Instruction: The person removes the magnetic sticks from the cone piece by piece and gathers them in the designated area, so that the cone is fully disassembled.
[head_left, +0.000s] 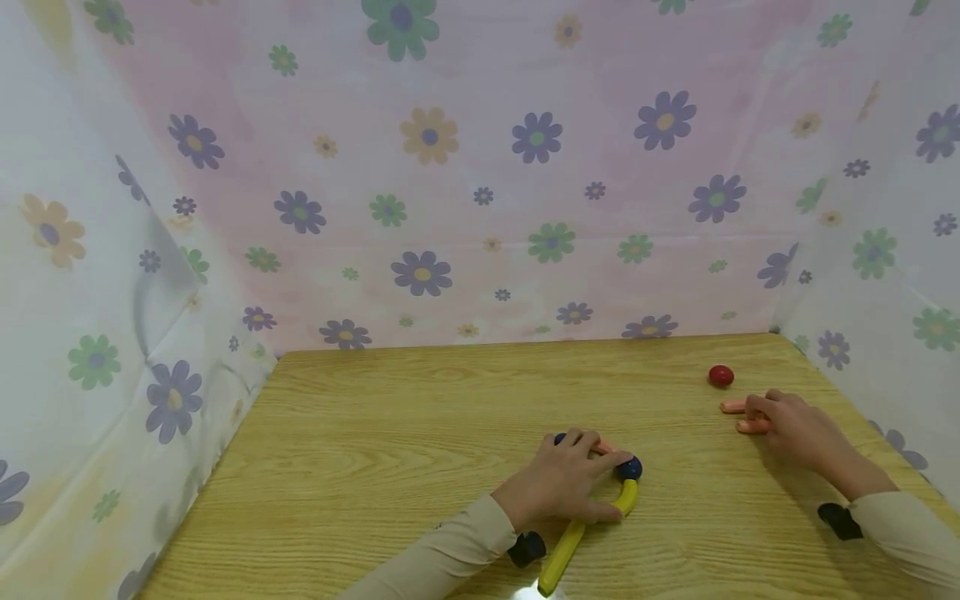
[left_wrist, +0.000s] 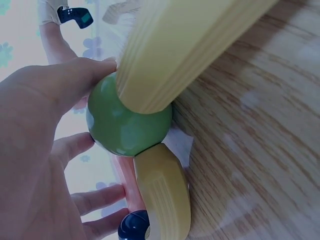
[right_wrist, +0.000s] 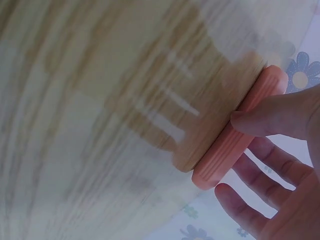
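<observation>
My left hand [head_left: 562, 479] pinches a green ball [left_wrist: 127, 117] between thumb and fingers, in a ball-and-stick assembly on the table. A straight yellow stick [head_left: 562, 557] and a curved yellow stick [head_left: 628, 498] join that ball, which the hand hides in the head view. Beyond the fingers are a blue ball [head_left: 630, 467], an orange stick [head_left: 603, 446] and another blue ball [head_left: 559, 437]. At the right, my right hand [head_left: 806, 433] pinches an orange stick [right_wrist: 240, 130] close to the tabletop. Two orange ends show beside this hand in the head view.
A red ball [head_left: 722, 376] lies on the wooden table [head_left: 375, 433] beyond the right hand. Flower-patterned cloth [head_left: 480, 183] surrounds the table at the back and both sides. Dark wrist devices [head_left: 840, 521] sit near both cuffs.
</observation>
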